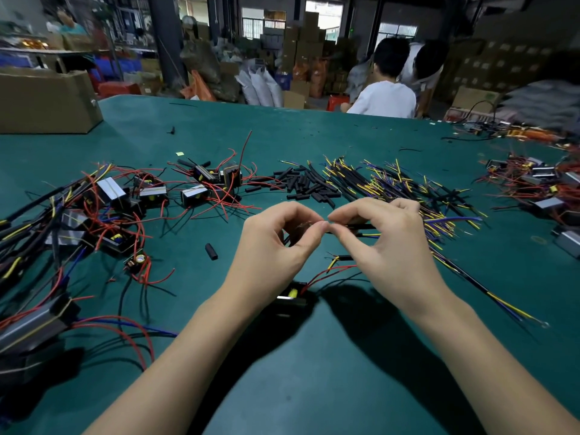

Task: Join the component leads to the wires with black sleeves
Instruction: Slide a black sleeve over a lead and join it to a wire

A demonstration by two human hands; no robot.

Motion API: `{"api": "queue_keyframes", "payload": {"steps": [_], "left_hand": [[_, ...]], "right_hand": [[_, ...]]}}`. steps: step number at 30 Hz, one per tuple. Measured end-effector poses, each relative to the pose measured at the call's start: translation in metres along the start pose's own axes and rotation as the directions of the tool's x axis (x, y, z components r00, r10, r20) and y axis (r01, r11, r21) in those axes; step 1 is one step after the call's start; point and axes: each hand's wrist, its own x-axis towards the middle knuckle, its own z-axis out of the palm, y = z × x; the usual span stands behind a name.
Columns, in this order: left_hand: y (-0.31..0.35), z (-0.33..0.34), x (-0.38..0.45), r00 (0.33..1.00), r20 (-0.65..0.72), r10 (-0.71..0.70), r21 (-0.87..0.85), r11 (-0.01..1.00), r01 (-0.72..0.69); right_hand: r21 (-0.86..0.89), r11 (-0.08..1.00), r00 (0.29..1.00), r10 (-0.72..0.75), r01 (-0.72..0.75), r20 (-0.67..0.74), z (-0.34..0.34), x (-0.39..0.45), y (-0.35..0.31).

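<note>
My left hand [276, 243] and my right hand [386, 243] meet fingertip to fingertip above the green table [314, 356]. Between left thumb and forefinger I pinch a thin bare lead. The right hand pinches a black-sleeved wire [364, 227] that sticks out to the right, with a yellow and blue end below it. Under my wrists lies a small black component [293, 298] with a yellow core; its red leads [329, 273] run up toward my hands. A second sleeved wire end [345, 258] lies beside them.
Loose black sleeves [301, 185] lie heaped beyond my hands, next to a spread of black wires with yellow and blue ends [401, 186]. Components with red leads [125, 202] crowd the left side, more at the far right [533, 183]. A cardboard box [44, 102] stands far left. People sit behind.
</note>
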Motion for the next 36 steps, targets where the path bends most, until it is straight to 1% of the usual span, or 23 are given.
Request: {"api": "queue_keyframes", "payload": {"steps": [3,5,7,9,11,12,13,14,15,16,17,19,23,25,26,28,30,31,32,33,34,35,36], "left_hand": [[0.002,-0.002,0.0,0.999,-0.007,0.033,0.108,0.994,-0.032],[0.003,-0.003,0.001,1.0,-0.001,-0.03,0.116,0.993,0.03],[0.003,-0.008,0.005,0.977,0.064,-0.204,0.019,0.979,0.203],[0.002,-0.013,0.01,0.904,0.178,-0.39,-0.091,0.908,0.41],[0.002,-0.018,0.013,0.824,0.254,-0.506,-0.11,0.832,0.544],[0.002,-0.019,0.012,0.807,0.27,-0.525,-0.094,0.82,0.565],[0.002,-0.019,0.011,0.821,0.267,-0.504,-0.071,0.84,0.538],[0.003,-0.018,0.009,0.867,0.241,-0.436,-0.035,0.889,0.457],[0.002,-0.017,0.008,0.924,0.2,-0.326,0.023,0.944,0.328],[0.001,-0.017,0.006,0.965,0.17,-0.2,0.095,0.978,0.186],[-0.001,-0.016,0.004,0.983,0.158,-0.091,0.152,0.986,0.067],[-0.005,-0.017,0.003,0.986,0.168,0.023,0.184,0.981,-0.055],[-0.013,-0.018,0.004,0.974,0.204,0.098,0.267,0.952,-0.151],[-0.015,-0.018,0.004,0.972,0.214,0.099,0.303,0.939,-0.162],[-0.015,-0.017,0.003,0.972,0.216,0.091,0.312,0.937,-0.158],[-0.015,-0.014,0.002,0.977,0.209,0.036,0.309,0.946,-0.101],[-0.015,-0.014,0.003,0.971,0.207,-0.117,0.266,0.962,0.059],[-0.016,-0.015,0.005,0.949,0.229,-0.219,0.211,0.962,0.171],[-0.017,-0.018,0.007,0.911,0.266,-0.314,0.128,0.949,0.29],[-0.017,-0.021,0.009,0.871,0.305,-0.384,0.054,0.921,0.387],[-0.017,-0.023,0.009,0.849,0.331,-0.412,0.026,0.903,0.429],[-0.017,-0.023,0.008,0.854,0.333,-0.399,0.055,0.913,0.404],[-0.019,-0.023,0.007,0.886,0.313,-0.341,0.131,0.94,0.316]], "right_hand": [[0.009,1.0,0.999,-0.005,0.004,0.031,-0.001,0.0,-0.002],[0.005,1.0,0.999,-0.01,0.009,0.048,-0.001,-0.001,-0.004],[-0.018,0.999,0.998,-0.034,0.035,0.054,0.0,-0.003,-0.005],[-0.091,0.989,0.992,-0.111,0.116,0.055,0.002,-0.003,-0.008],[-0.19,0.957,0.976,-0.212,0.219,0.056,0.006,-0.003,-0.009],[-0.213,0.946,0.97,-0.236,0.243,0.062,0.007,-0.003,-0.009],[-0.209,0.948,0.971,-0.229,0.239,0.072,0.007,-0.003,-0.008],[-0.178,0.962,0.977,-0.194,0.206,0.084,0.007,-0.003,-0.006],[-0.124,0.981,0.986,-0.138,0.149,0.096,0.006,-0.004,-0.005],[-0.055,0.995,0.991,-0.075,0.081,0.109,0.006,-0.004,-0.004],[0.01,1.0,0.993,-0.018,0.017,0.117,0.006,-0.005,-0.003],[0.097,0.993,0.992,0.056,-0.067,0.115,0.007,-0.005,-0.002],[0.187,0.969,0.982,0.143,-0.165,0.127,0.009,-0.004,-0.003],[0.168,0.972,0.98,0.139,-0.162,0.142,0.009,-0.005,-0.003],[0.13,0.983,0.983,0.111,-0.13,0.146,0.009,-0.006,-0.003],[-0.046,0.999,0.99,0.005,0.002,0.138,0.009,-0.007,-0.003],[-0.288,0.94,0.979,-0.153,0.185,0.132,0.011,-0.005,-0.005],[-0.36,0.9,0.968,-0.209,0.246,0.138,0.013,-0.004,-0.005],[-0.387,0.881,0.962,-0.236,0.273,0.141,0.015,-0.004,-0.006],[-0.375,0.888,0.963,-0.23,0.267,0.141,0.016,-0.004,-0.007],[-0.332,0.915,0.971,-0.191,0.23,0.145,0.016,-0.005,-0.008],[-0.269,0.948,0.979,-0.13,0.17,0.159,0.016,-0.006,-0.008],[-0.195,0.976,0.982,-0.059,0.094,0.179,0.016,-0.008,-0.007]]}}
